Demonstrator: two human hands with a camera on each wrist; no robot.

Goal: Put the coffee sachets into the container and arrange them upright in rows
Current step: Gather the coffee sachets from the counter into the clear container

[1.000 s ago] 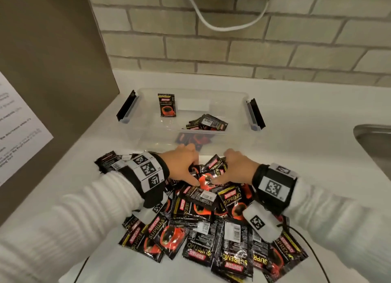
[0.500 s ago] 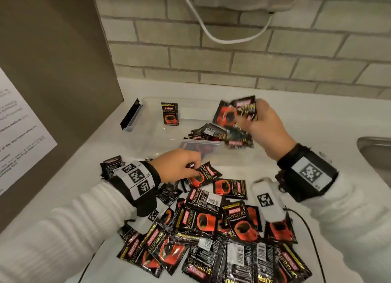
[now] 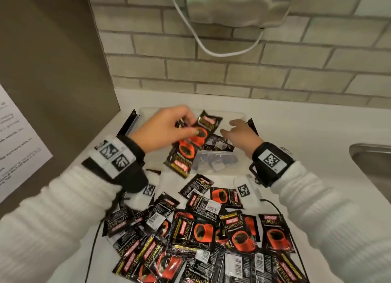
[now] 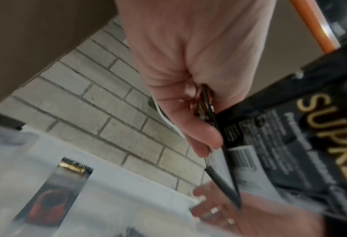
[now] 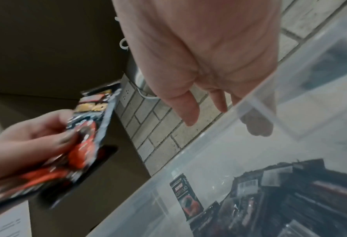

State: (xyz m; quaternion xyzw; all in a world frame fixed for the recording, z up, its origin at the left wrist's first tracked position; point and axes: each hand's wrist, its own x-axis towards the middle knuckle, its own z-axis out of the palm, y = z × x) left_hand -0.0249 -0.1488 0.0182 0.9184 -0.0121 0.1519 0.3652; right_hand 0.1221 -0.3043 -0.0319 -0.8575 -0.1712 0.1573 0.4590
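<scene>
In the head view my left hand (image 3: 188, 130) grips a bunch of black-and-red coffee sachets (image 3: 186, 149) above the left half of the clear container (image 3: 218, 168). The left wrist view shows that hand (image 4: 209, 141) pinching the sachets (image 4: 280, 136) between thumb and fingers. My right hand (image 3: 230, 128) hovers over the container's right half, fingers relaxed, holding nothing; its fingers (image 5: 188, 112) hang just over the rim (image 5: 255, 99). Inside, one sachet (image 5: 187, 200) stands upright against the back wall beside a loose heap (image 5: 290, 192). A large pile of sachets (image 3: 201, 236) lies on the counter in front.
A brown panel (image 3: 53, 71) with a paper sheet (image 3: 17, 147) stands close on the left. A metal sink (image 3: 372, 158) sits at the right edge. A brick wall (image 3: 211, 75) with a white cable (image 3: 222, 54) runs behind the container. Black latches (image 3: 129, 122) flank the container.
My left hand lifted a bunch of sachets off the pile and carried it over the container. My right hand released its sachets into the container and now hangs empty.
</scene>
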